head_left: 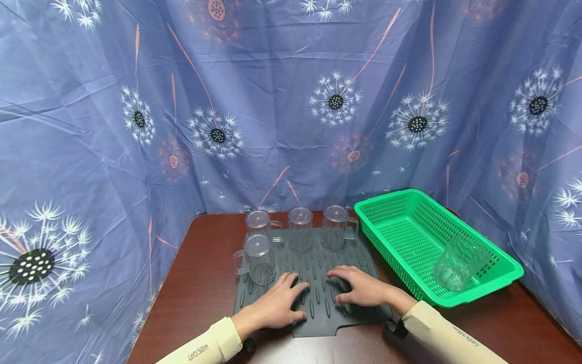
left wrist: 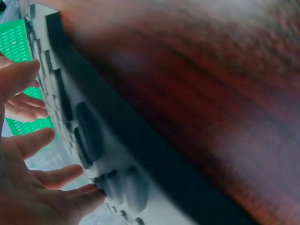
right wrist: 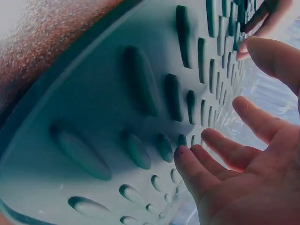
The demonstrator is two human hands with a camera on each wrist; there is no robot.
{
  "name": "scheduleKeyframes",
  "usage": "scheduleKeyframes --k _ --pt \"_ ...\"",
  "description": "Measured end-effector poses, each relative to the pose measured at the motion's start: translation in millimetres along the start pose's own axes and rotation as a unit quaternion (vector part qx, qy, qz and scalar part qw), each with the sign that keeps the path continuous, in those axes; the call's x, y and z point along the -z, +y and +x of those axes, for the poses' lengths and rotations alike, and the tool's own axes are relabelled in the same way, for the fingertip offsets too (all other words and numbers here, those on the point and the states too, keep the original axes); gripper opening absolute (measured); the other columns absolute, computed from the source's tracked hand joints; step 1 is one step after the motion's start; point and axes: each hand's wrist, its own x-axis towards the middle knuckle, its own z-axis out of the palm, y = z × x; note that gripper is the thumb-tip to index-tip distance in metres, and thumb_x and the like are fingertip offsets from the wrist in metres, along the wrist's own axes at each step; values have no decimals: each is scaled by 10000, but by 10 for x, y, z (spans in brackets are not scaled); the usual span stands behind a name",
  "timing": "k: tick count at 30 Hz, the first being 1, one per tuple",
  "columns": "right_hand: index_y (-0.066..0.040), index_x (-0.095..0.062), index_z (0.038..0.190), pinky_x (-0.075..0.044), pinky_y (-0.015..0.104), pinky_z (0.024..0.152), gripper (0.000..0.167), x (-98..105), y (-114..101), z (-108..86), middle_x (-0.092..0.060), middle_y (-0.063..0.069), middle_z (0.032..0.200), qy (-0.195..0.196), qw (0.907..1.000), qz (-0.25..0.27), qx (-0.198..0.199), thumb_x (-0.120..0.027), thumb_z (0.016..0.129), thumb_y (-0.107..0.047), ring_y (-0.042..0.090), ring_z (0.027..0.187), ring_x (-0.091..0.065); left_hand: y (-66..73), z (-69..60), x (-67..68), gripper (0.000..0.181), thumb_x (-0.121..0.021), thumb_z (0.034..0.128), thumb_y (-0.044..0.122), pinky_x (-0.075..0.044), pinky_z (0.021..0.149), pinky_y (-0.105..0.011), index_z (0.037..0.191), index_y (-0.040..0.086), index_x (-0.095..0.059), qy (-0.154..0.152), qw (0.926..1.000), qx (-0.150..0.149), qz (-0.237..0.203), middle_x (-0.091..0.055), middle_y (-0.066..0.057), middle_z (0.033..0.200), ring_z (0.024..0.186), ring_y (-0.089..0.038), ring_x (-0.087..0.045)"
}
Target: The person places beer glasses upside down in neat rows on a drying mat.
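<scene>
My left hand [head_left: 276,305] is at the left front part of a dark grey ridged drying mat [head_left: 320,323], fingers spread and holding nothing. Across from it, my right hand [head_left: 364,287] reaches in from the right with its fingers apart, also without anything in it. Several clear glass mugs stand upside down on the mat. The front left mug [head_left: 260,265] is nearest my left hand; behind it are a back left mug [head_left: 258,221], a middle mug [head_left: 300,232] and a right mug [head_left: 334,232]. Whether the fingertips touch the mat I cannot tell.
A green plastic basket [head_left: 386,242] stands on the right of the brown table [head_left: 182,298]. Inside it a clear glass [head_left: 454,268] lies tilted at the near end. A blue dandelion-print curtain [head_left: 282,111] hangs behind the table and at its sides.
</scene>
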Motion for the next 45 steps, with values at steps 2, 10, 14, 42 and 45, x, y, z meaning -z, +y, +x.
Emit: scheduleKeyframes --k 2,10,14,42,45 --pt "-76 -544 1427 -365 650 1069 609 10 -19 -19 -463 224 1498 33 10000 0 51 -750 901 -304 442 1390 -411 -12 3 -21 693 -707 895 504 -412 1108 -528 1496 241 -483 -79 9999 78 -46 -376 -156 1566 1474 -379 -319" --pt "-108 -546 1426 -385 636 1061 574 177 -78 -62 -461 192 1510 244 9996 -32 103 -720 928 -335 425 1400 -415 -34 23 -72 715 -750 860 518 -426 1099 -519 1472 231 -518 -118 9998 45 131 -377 -155 1563 1479 -381 -302" --pt "-178 -537 1437 -377 645 1060 570 299 -117 -111 -438 167 1535 388 9992 -64 47 -701 936 -395 429 1423 -389 -25 22 -83 704 -753 853 526 -430 1096 -516 1455 232 -536 -126 9998 87 161 -376 -146 1566 1481 -375 -302" --pt "-163 -519 1450 -389 621 1056 598 1283 -124 -567 -489 113 1509 1496 9879 -378 188 -740 923 -339 392 1412 -414 -30 25 -96 711 -729 872 539 -365 1143 -544 1470 220 -515 -198 9994 10 279 -359 -154 1576 1493 -386 -291" --pt "-181 -509 1458 -424 605 1023 611 1386 -71 -616 -499 102 1501 1525 9877 -316 117 -745 919 -344 376 1380 -454 -37 15 -94 708 -735 872 528 -360 1144 -551 1467 213 -517 -180 9995 7 247 -360 -161 1573 1490 -391 -294"
